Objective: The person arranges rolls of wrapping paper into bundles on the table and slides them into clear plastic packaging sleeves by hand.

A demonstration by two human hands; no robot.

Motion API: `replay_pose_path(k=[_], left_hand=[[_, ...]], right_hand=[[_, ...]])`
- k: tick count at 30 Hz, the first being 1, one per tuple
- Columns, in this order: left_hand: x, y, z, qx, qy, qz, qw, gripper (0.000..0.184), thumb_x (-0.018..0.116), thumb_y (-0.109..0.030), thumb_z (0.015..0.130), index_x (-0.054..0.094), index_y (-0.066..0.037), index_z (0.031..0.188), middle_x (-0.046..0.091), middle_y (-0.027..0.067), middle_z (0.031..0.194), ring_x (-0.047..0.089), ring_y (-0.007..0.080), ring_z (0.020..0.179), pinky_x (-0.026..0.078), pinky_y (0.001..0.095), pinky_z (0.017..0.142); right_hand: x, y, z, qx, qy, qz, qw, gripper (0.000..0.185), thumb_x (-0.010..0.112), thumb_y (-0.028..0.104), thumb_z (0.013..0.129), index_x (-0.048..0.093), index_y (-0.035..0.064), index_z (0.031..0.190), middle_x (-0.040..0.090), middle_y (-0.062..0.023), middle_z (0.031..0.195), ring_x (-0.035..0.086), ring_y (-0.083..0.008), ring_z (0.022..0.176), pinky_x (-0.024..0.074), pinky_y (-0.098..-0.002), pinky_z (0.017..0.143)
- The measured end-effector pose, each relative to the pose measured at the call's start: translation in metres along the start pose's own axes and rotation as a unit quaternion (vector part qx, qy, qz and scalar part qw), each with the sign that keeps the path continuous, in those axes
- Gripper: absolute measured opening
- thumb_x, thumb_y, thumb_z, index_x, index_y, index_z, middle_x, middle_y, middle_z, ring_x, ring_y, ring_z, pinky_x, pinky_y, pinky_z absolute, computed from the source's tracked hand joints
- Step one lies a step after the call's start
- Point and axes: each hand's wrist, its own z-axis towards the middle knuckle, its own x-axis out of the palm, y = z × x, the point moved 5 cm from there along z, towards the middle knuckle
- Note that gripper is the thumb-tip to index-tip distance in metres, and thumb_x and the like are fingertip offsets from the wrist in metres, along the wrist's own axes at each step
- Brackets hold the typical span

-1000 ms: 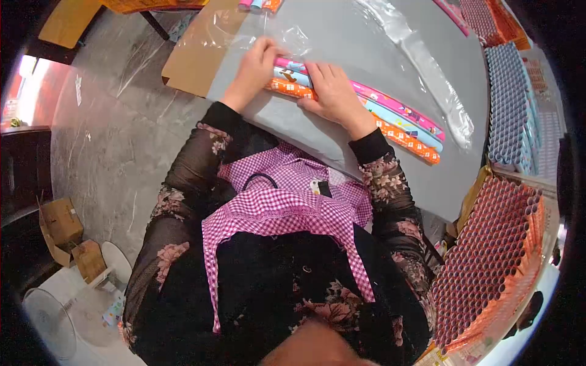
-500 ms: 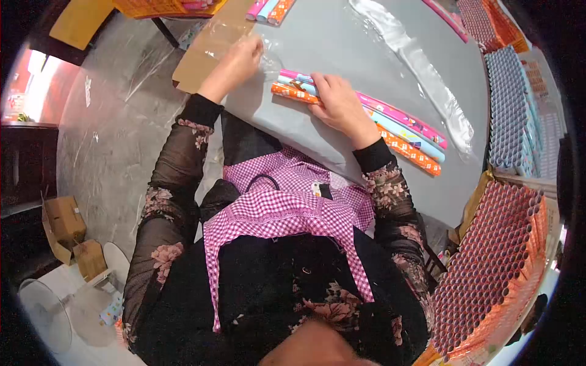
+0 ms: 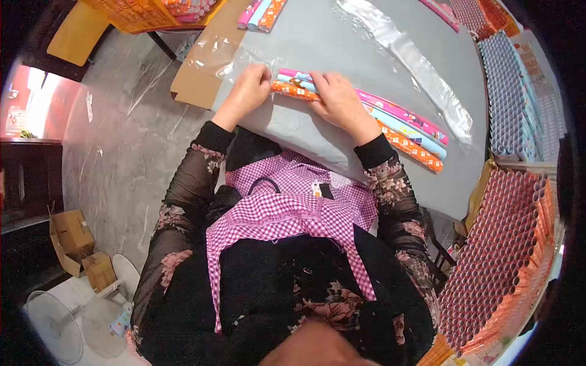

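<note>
Rolls: a pink roll (image 3: 403, 115), a light-blue roll (image 3: 406, 130) and an orange roll (image 3: 409, 146) lie side by side on the grey worktop (image 3: 323, 36), the orange one closest to the person's body.
Long axis: slanting from the left hand toward the person's right, the right ends nearer the body.
Right hand (image 3: 342, 104): clasped over the bundle from above, left of its middle, fingers toward the far side, thumb toward the orange roll.
Left hand (image 3: 249, 88): fingers curled in at the bundle's left ends, beside clear film (image 3: 217, 58) that spreads left over cardboard (image 3: 201, 79); whether it pinches the film, one cannot tell.
Nearer hand: the right, already on the rolls; the left is just beyond their ends.
Farther off: another trio of rolls (image 3: 262, 13) at the top edge, and a long strip of clear plastic (image 3: 415, 67) beyond the bundle.
Hidden: the rolls' middle under the right hand, and the left fingertips.
Hard to make out: the film's edges, and whether it encloses the bundle.
Cut off: the far edge of the worktop.
</note>
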Motion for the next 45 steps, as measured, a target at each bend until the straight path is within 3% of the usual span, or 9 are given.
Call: replay_pose_path(k=[1,8,14,23,31,33,38,41,45], left_hand=[[0.002,0.003,-0.002,-0.006,0.015,0.013,1.0,0.012,0.057,-0.006,0.083,0.058,0.001,0.093,0.064,0.0198,0.089,0.063,0.0342,0.088,0.05,0.0403,0.077],[-0.001,-0.014,-0.006,-0.021,0.017,-0.023,0.999,0.01,0.057,-0.006,0.083,0.059,0.003,0.088,0.064,0.0226,0.088,0.062,0.039,0.087,0.049,0.045,0.077],[0.001,-0.02,-0.003,-0.024,-0.03,-0.01,0.999,0.015,0.06,-0.012,0.087,0.06,0.002,0.093,0.065,0.0198,0.09,0.066,0.0341,0.083,0.051,0.0426,0.076],[0.002,-0.042,-0.015,0.046,-0.072,0.041,0.995,0.01,0.063,-0.008,0.088,0.06,0.001,0.093,0.065,0.0184,0.112,0.063,0.0374,0.102,0.051,0.0422,0.085],[0.006,-0.057,-0.02,0.111,-0.068,0.147,0.981,0.009,0.062,-0.006,0.088,0.058,0.001,0.092,0.065,0.0208,0.111,0.062,0.0386,0.097,0.051,0.0447,0.084],[0.008,-0.067,-0.021,0.175,-0.118,0.192,0.958,0.012,0.059,-0.006,0.084,0.06,0.002,0.092,0.065,0.0211,0.1,0.063,0.0374,0.093,0.051,0.0437,0.083],[0.02,-0.075,-0.016,0.161,-0.054,0.166,0.972,0.018,0.058,-0.004,0.079,0.059,0.002,0.096,0.065,0.0209,0.103,0.062,0.0364,0.095,0.05,0.0435,0.085],[0.023,-0.082,-0.014,0.146,-0.061,0.152,0.976,0.005,0.054,-0.002,0.085,0.054,0.0,0.09,0.065,0.0207,0.098,0.061,0.0385,0.091,0.051,0.0465,0.081],[0.02,-0.088,-0.015,0.184,-0.132,0.128,0.966,0.01,0.055,-0.003,0.087,0.058,0.001,0.096,0.066,0.0204,0.105,0.062,0.0385,0.095,0.051,0.0455,0.082]], right_hand=[[0.0,-0.001,0.0,-0.012,-0.017,-0.016,1.0,0.052,0.07,0.02,0.078,0.054,-0.0006,0.123,0.06,-0.0195,0.101,0.058,-0.0371,0.097,0.048,-0.045,0.086],[0.009,-0.005,-0.001,-0.002,-0.001,-0.016,1.0,0.058,0.07,0.019,0.08,0.049,0.0015,0.131,0.058,-0.0201,0.107,0.056,-0.038,0.102,0.0465,-0.0461,0.089],[0.014,0.0,-0.002,0.001,0.023,-0.004,1.0,0.056,0.07,0.018,0.079,0.05,0.0011,0.128,0.059,-0.0198,0.107,0.056,-0.0372,0.104,0.0461,-0.0454,0.09],[0.015,0.002,0.0,0.002,0.019,-0.007,1.0,0.053,0.069,0.016,0.078,0.051,0.0009,0.125,0.058,-0.0182,0.104,0.057,-0.0361,0.101,0.0465,-0.0449,0.088],[0.014,0.006,0.003,-0.001,0.005,-0.001,1.0,0.056,0.072,0.018,0.078,0.05,0.0014,0.127,0.059,-0.0188,0.104,0.056,-0.0368,0.101,0.0462,-0.0455,0.089],[0.012,0.008,0.005,0.0,0.008,0.003,1.0,0.056,0.072,0.019,0.079,0.05,0.001,0.127,0.059,-0.0191,0.105,0.056,-0.037,0.101,0.0462,-0.0455,0.089],[0.011,0.009,0.007,0.012,0.017,0.009,1.0,0.064,0.071,0.021,0.08,0.046,-0.0007,0.135,0.06,-0.021,0.104,0.056,-0.0386,0.1,0.0461,-0.0461,0.089],[0.009,0.007,0.006,0.01,0.0,0.014,1.0,0.066,0.07,0.021,0.08,0.046,-0.0007,0.137,0.059,-0.0214,0.103,0.056,-0.0386,0.099,0.0463,-0.0462,0.088],[0.003,0.005,0.008,0.007,-0.015,0.009,1.0,0.062,0.07,0.02,0.08,0.047,0.0008,0.134,0.059,-0.0203,0.101,0.057,-0.0384,0.096,0.047,-0.0456,0.085]])
